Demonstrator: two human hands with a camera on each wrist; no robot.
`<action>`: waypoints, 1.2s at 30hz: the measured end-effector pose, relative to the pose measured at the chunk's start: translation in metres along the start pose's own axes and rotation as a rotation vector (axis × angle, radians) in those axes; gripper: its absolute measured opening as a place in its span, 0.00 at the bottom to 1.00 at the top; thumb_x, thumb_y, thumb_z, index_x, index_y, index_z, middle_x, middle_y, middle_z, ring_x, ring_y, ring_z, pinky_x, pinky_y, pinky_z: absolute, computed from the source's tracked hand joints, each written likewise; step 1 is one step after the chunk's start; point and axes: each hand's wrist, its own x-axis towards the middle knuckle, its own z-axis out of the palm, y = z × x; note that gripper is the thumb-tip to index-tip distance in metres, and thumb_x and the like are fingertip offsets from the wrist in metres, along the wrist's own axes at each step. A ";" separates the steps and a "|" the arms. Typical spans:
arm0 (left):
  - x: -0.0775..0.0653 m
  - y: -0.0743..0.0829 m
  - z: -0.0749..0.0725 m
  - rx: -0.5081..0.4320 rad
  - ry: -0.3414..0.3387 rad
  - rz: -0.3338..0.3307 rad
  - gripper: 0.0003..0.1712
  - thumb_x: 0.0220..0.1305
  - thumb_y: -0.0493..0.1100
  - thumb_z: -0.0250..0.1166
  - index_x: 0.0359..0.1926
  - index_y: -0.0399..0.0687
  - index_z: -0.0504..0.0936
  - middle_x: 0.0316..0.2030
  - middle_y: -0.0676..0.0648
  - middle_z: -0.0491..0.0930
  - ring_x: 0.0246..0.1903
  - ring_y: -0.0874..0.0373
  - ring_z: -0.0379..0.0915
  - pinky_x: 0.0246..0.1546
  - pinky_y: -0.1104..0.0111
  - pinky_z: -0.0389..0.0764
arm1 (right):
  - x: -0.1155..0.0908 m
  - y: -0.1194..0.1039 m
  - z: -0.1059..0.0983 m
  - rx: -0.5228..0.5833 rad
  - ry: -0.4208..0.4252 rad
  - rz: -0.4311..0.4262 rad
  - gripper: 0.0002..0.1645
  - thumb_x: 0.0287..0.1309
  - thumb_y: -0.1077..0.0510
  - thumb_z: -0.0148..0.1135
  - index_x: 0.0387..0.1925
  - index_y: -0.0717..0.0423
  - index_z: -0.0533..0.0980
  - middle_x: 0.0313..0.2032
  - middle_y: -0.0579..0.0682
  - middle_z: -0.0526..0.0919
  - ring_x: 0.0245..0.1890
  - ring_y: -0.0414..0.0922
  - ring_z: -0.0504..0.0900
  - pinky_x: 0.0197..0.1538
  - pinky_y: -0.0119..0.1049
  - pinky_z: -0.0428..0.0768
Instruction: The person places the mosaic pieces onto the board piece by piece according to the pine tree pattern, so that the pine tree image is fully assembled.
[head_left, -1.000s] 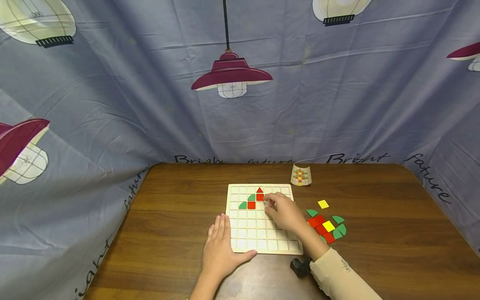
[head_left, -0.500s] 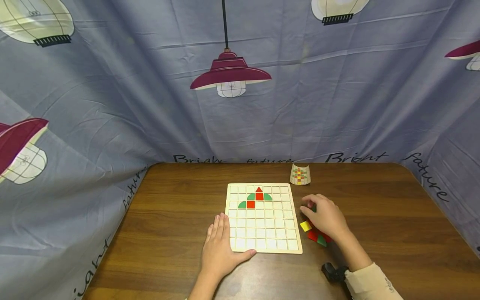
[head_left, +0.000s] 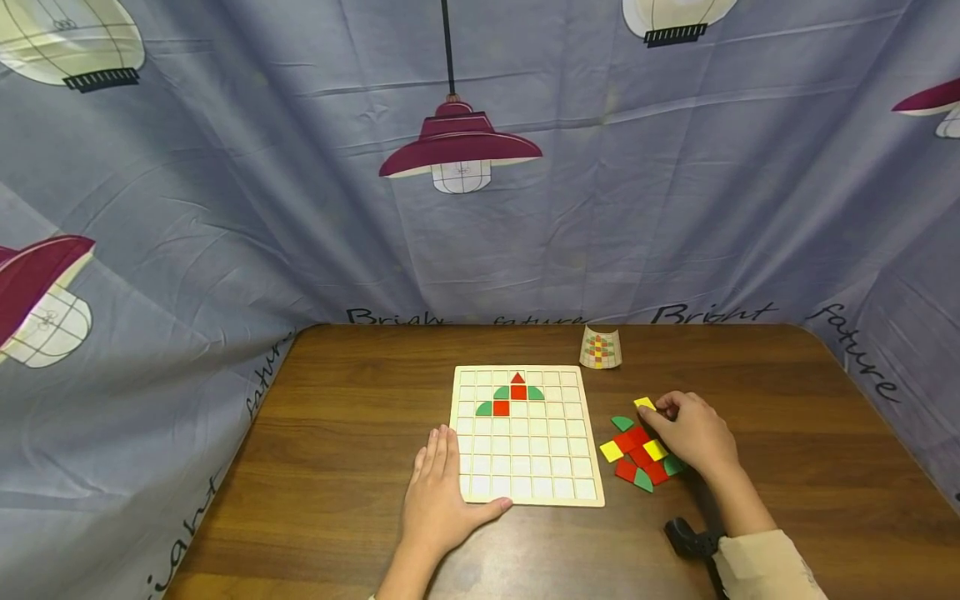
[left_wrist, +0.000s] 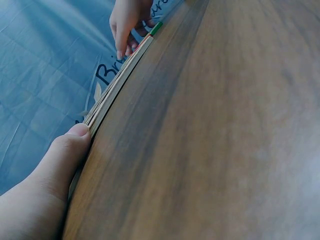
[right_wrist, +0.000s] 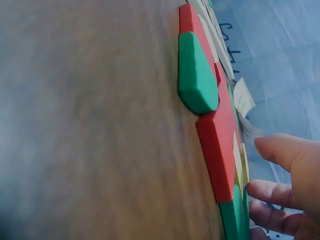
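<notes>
A pale gridded board (head_left: 536,467) lies on the table, bearing a red triangle (head_left: 517,379), red squares (head_left: 501,408) and green quarter-circles (head_left: 536,392). My left hand (head_left: 435,500) rests along its left edge, fingers straight, thumb against the front edge; in the left wrist view the thumb (left_wrist: 60,155) presses the rim. To the right of the board, my right hand (head_left: 693,433) reaches over the loose tiles, thumb and index at a yellow square tile (head_left: 644,403). In the right wrist view, a gap shows between its thumb (right_wrist: 280,150) and fingers (right_wrist: 270,192).
Loose red tiles (head_left: 627,471), green quarter-circles (head_left: 643,480) and yellow squares (head_left: 611,452) lie in a cluster right of the board. A curved pattern card (head_left: 601,348) stands behind. A printed curtain (head_left: 480,250) hangs behind the wooden table (head_left: 360,400).
The right hand has left the board, where a green quarter-circle now sits right of the upper red square. It moved right over the tile pile to the yellow square. The left hand stayed put.
</notes>
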 end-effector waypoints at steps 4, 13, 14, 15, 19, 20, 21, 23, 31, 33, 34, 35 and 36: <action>0.000 0.000 0.000 0.004 -0.003 -0.001 0.77 0.41 0.91 0.51 0.77 0.38 0.52 0.78 0.41 0.51 0.78 0.48 0.44 0.77 0.54 0.53 | 0.004 -0.001 0.002 0.006 -0.002 0.048 0.32 0.59 0.31 0.61 0.40 0.57 0.78 0.36 0.54 0.78 0.34 0.50 0.75 0.29 0.36 0.68; 0.000 0.000 -0.001 -0.002 -0.006 -0.003 0.77 0.41 0.91 0.51 0.77 0.39 0.52 0.78 0.41 0.51 0.78 0.48 0.44 0.77 0.53 0.53 | 0.011 -0.002 0.005 0.050 0.008 0.023 0.24 0.56 0.44 0.70 0.41 0.60 0.77 0.37 0.57 0.78 0.37 0.53 0.75 0.36 0.40 0.69; 0.000 0.000 -0.001 0.000 -0.006 -0.002 0.77 0.41 0.91 0.51 0.77 0.39 0.52 0.78 0.41 0.51 0.78 0.48 0.44 0.77 0.53 0.53 | 0.011 -0.003 0.006 0.067 0.014 0.020 0.23 0.56 0.46 0.70 0.42 0.60 0.77 0.37 0.57 0.79 0.38 0.53 0.76 0.36 0.39 0.69; 0.000 0.000 -0.001 0.001 -0.007 -0.003 0.77 0.41 0.91 0.51 0.77 0.39 0.52 0.78 0.41 0.51 0.78 0.48 0.44 0.77 0.53 0.53 | 0.011 -0.003 0.007 0.081 0.022 0.015 0.21 0.56 0.48 0.70 0.42 0.60 0.77 0.37 0.57 0.79 0.38 0.52 0.76 0.37 0.39 0.69; 0.000 0.000 0.000 -0.001 -0.003 -0.002 0.77 0.41 0.91 0.50 0.77 0.39 0.52 0.78 0.41 0.51 0.78 0.48 0.44 0.77 0.53 0.53 | 0.012 -0.006 0.009 0.146 0.070 0.017 0.18 0.55 0.54 0.72 0.40 0.60 0.77 0.36 0.57 0.83 0.36 0.52 0.79 0.35 0.37 0.69; 0.000 0.000 0.000 -0.002 -0.002 -0.001 0.77 0.41 0.91 0.50 0.77 0.39 0.52 0.78 0.41 0.50 0.78 0.48 0.44 0.77 0.53 0.53 | 0.012 -0.006 0.009 0.154 0.082 0.021 0.17 0.54 0.55 0.72 0.40 0.60 0.77 0.35 0.57 0.84 0.35 0.51 0.79 0.34 0.36 0.68; 0.000 -0.001 0.000 -0.003 -0.002 -0.001 0.77 0.41 0.91 0.50 0.77 0.39 0.51 0.78 0.41 0.50 0.78 0.48 0.44 0.77 0.53 0.53 | 0.012 -0.007 0.009 0.159 0.096 0.022 0.16 0.54 0.56 0.72 0.39 0.60 0.77 0.34 0.57 0.85 0.34 0.51 0.80 0.33 0.36 0.68; 0.000 -0.001 0.001 -0.001 0.000 0.000 0.77 0.41 0.92 0.50 0.77 0.39 0.52 0.78 0.41 0.50 0.78 0.49 0.44 0.77 0.53 0.53 | 0.012 -0.008 0.009 0.168 0.116 0.024 0.15 0.55 0.56 0.71 0.39 0.60 0.77 0.32 0.56 0.85 0.33 0.50 0.80 0.33 0.36 0.68; 0.000 -0.001 0.001 0.003 0.007 0.004 0.77 0.41 0.91 0.50 0.77 0.39 0.53 0.77 0.41 0.51 0.78 0.48 0.45 0.77 0.54 0.53 | 0.013 -0.028 0.009 0.198 0.136 -0.024 0.13 0.61 0.56 0.67 0.43 0.59 0.77 0.33 0.54 0.84 0.32 0.48 0.78 0.32 0.35 0.68; 0.000 -0.001 0.001 0.003 0.007 0.005 0.77 0.41 0.91 0.50 0.77 0.39 0.53 0.77 0.41 0.51 0.78 0.48 0.45 0.77 0.54 0.53 | 0.013 -0.036 0.011 0.208 0.118 -0.039 0.13 0.62 0.56 0.66 0.45 0.58 0.77 0.33 0.54 0.83 0.31 0.48 0.77 0.31 0.35 0.68; 0.000 -0.001 0.001 0.004 0.007 0.004 0.77 0.41 0.92 0.50 0.77 0.39 0.53 0.77 0.41 0.51 0.78 0.48 0.45 0.77 0.54 0.53 | 0.013 -0.041 0.013 0.216 0.104 -0.045 0.14 0.62 0.56 0.66 0.46 0.58 0.77 0.34 0.54 0.82 0.31 0.48 0.76 0.30 0.35 0.68; 0.000 -0.001 0.001 0.005 0.005 0.004 0.77 0.41 0.92 0.49 0.77 0.39 0.53 0.78 0.41 0.51 0.78 0.48 0.44 0.77 0.54 0.53 | 0.013 -0.046 0.014 0.220 0.093 -0.053 0.14 0.63 0.56 0.65 0.46 0.57 0.77 0.34 0.53 0.82 0.31 0.47 0.76 0.30 0.35 0.68; 0.000 -0.001 0.002 0.007 0.005 0.004 0.77 0.41 0.92 0.49 0.77 0.39 0.52 0.78 0.41 0.51 0.78 0.48 0.44 0.77 0.54 0.53 | 0.013 -0.051 0.016 0.227 0.080 -0.061 0.14 0.63 0.56 0.65 0.47 0.57 0.77 0.34 0.53 0.81 0.30 0.47 0.76 0.30 0.35 0.68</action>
